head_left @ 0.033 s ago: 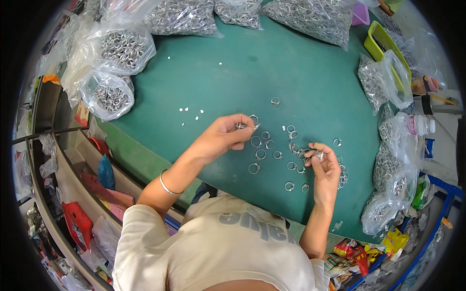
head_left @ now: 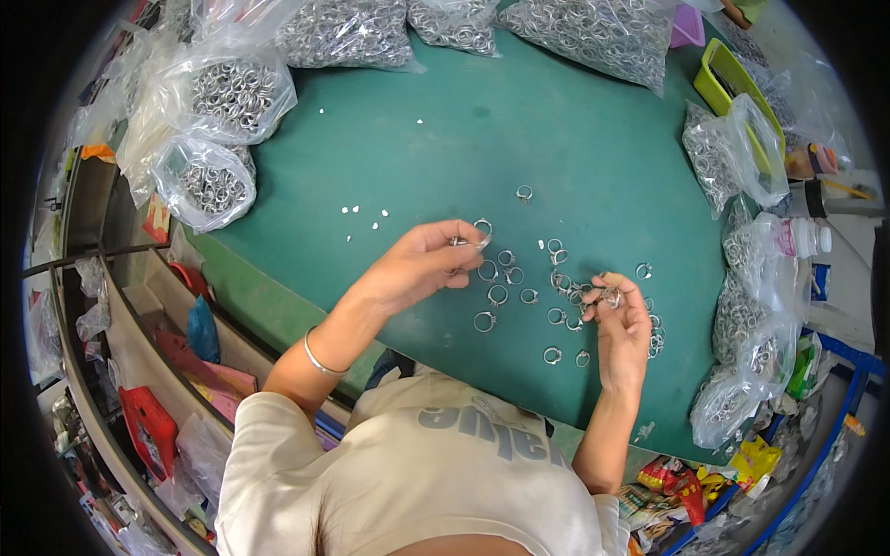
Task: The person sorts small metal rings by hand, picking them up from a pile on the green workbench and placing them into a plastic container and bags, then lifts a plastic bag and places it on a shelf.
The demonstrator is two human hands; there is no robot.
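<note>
My left hand (head_left: pixel 417 269) is closed in a pinch over the middle of the green table, with a silver ring (head_left: pixel 483 228) standing up at its fingertips. Another bit of silver metal shows between those fingers, partly hidden. On the right, my right hand (head_left: pixel 623 329) pinches a silver ring (head_left: pixel 611 296) between thumb and fingers. Several loose rings lie between the hands, among them one ring (head_left: pixel 485 322) below the left hand and another ring (head_left: pixel 553 355) nearer to me. More rings are partly covered by the right hand.
Clear plastic bags full of rings line the table (head_left: pixel 389 157), including an open bag (head_left: pixel 206 181) at left, a large bag (head_left: pixel 593 42) at the back and a bag (head_left: pixel 742 324) at right. Small white pieces (head_left: pixel 355 209) lie left of centre. A green basket (head_left: pixel 737 88) stands far right.
</note>
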